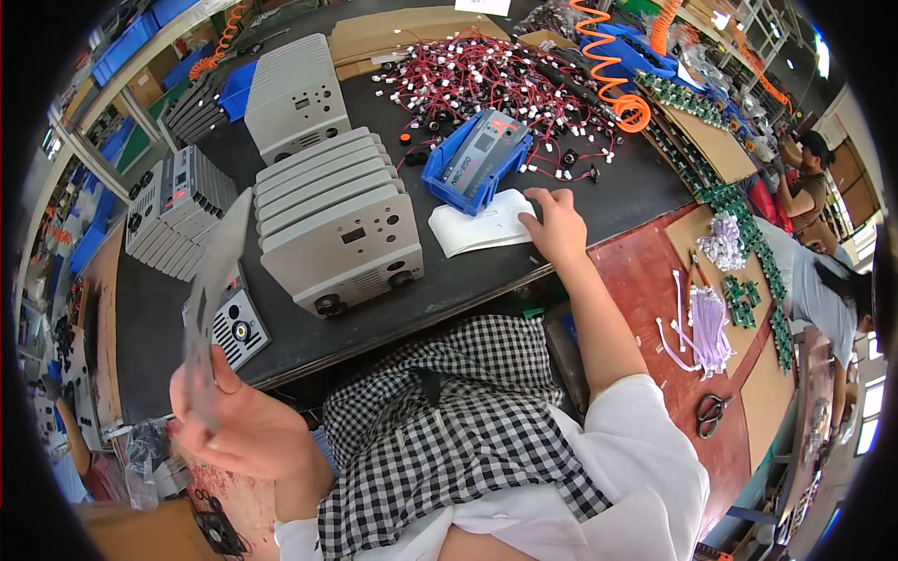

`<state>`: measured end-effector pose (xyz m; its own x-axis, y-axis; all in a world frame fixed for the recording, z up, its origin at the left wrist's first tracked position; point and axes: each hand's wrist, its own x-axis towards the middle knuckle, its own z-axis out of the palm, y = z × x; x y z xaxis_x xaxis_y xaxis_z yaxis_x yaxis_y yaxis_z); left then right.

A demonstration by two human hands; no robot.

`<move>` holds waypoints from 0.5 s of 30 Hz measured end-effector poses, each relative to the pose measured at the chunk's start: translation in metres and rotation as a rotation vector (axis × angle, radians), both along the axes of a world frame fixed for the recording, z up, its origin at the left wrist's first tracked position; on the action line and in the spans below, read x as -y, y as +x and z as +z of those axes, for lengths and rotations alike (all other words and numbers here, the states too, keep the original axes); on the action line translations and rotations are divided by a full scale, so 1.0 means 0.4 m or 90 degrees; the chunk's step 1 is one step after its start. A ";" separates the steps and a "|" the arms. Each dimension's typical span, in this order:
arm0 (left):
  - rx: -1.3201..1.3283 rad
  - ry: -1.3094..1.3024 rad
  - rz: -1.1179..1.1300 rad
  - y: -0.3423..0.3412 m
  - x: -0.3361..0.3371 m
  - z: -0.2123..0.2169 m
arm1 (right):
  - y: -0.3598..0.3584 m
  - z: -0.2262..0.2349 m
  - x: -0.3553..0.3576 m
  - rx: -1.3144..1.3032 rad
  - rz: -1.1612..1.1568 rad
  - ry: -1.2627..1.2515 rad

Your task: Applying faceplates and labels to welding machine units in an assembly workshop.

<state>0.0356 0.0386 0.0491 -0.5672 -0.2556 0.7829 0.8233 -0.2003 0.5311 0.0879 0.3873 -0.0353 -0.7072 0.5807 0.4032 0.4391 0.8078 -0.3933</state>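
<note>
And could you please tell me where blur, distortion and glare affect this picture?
Head view: grey panel in the left hand smeared, probably by motion; head view: shelving tilted near the left rim, corners black; head view: windows at far right washed out.

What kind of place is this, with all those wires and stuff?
It looks like a factory workshop for electrical machines. You can tell from the matching grey panels lined up in a row, the big heap of red and black wires, and the strip of green circuit boards.
</note>
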 end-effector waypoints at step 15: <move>-0.213 -0.342 -0.001 0.033 -0.060 -0.084 | 0.004 0.177 0.425 -0.373 0.686 -0.524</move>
